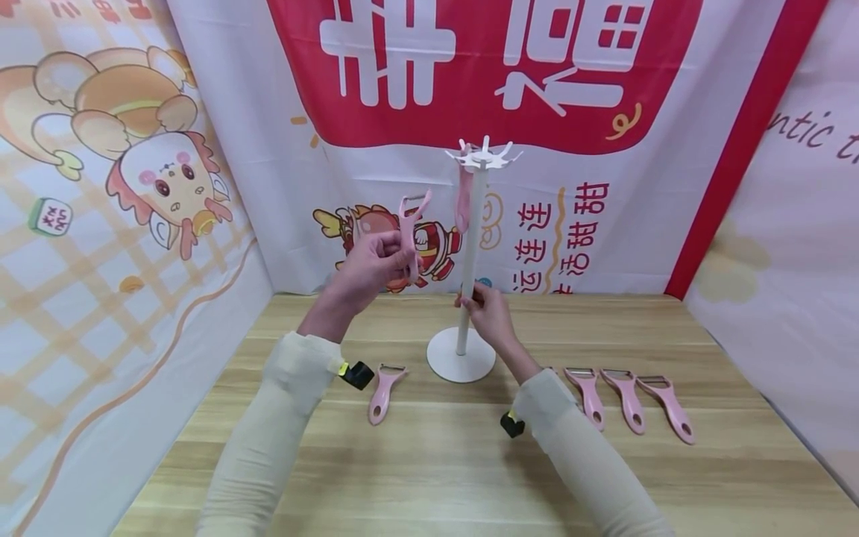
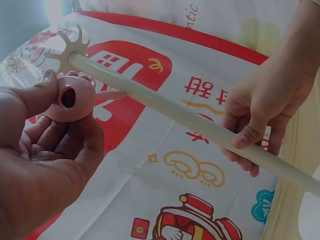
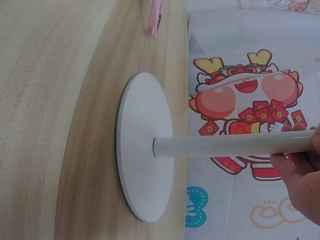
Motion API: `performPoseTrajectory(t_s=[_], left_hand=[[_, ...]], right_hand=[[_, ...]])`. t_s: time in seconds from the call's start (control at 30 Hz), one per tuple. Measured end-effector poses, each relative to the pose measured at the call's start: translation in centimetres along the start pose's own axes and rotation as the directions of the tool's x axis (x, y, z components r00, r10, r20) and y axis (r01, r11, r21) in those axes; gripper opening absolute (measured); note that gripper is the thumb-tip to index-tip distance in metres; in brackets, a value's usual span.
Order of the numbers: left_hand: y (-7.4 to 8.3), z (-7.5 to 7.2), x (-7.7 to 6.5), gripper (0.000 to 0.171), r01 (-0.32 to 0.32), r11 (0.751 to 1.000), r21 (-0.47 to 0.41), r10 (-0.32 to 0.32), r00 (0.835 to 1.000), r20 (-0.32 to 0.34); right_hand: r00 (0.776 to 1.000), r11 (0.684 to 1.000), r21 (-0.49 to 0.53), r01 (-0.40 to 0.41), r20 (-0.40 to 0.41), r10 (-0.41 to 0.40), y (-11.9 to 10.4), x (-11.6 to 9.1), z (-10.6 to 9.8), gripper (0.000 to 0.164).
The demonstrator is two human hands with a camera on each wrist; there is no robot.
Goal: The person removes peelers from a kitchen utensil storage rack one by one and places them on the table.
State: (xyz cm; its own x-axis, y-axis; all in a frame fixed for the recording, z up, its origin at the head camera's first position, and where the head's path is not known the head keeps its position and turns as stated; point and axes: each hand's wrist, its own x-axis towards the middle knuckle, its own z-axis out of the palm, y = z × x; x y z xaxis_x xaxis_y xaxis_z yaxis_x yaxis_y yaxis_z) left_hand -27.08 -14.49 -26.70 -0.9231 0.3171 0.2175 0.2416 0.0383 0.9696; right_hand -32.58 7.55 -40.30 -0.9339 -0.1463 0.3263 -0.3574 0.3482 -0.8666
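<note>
A pink Y-shaped peeler is held upright by its handle between the thumb and fingers of my left hand, blade end up, left of a white stand. In the left wrist view the holed handle end of that peeler faces the camera. My right hand grips the stand's pole at its lower half. Hooks ring the stand's top, and another pink peeler hangs from them on the left. The round base sits flat on the table.
On the wooden table, one pink peeler lies left of the base. Three more lie side by side at the right, the outermost peeler nearest the table's right side. Printed cloth stands behind and on both sides.
</note>
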Motion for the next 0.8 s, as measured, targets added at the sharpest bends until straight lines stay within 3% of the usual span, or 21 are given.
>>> performPoseTrajectory(t_s=[0.17, 0.43, 0.8], left_hand=[[-0.8, -0.1, -0.7, 0.011, 0.006, 1.0, -0.011, -0.006, 1.0, 0.013], [-2.0, -0.4, -2.1, 0.019, 0.031, 0.999, 0.013, -0.031, 0.999, -0.021], [-4.9, -1.1, -4.3, 0.016, 0.08, 0.996, 0.036, -0.08, 0.997, -0.014]], right_hand=[[1.0, 1.0, -0.004, -0.008, -0.002, 0.008, -0.1, 0.0, 0.0, 0.015], [1.0, 1.0, -0.014, -0.005, -0.011, 0.004, -0.2, -0.1, 0.0, 0.015], [1.0, 1.0, -0.01, 0.009, -0.027, -0.009, -0.1, -0.1, 0.1, 0.015]])
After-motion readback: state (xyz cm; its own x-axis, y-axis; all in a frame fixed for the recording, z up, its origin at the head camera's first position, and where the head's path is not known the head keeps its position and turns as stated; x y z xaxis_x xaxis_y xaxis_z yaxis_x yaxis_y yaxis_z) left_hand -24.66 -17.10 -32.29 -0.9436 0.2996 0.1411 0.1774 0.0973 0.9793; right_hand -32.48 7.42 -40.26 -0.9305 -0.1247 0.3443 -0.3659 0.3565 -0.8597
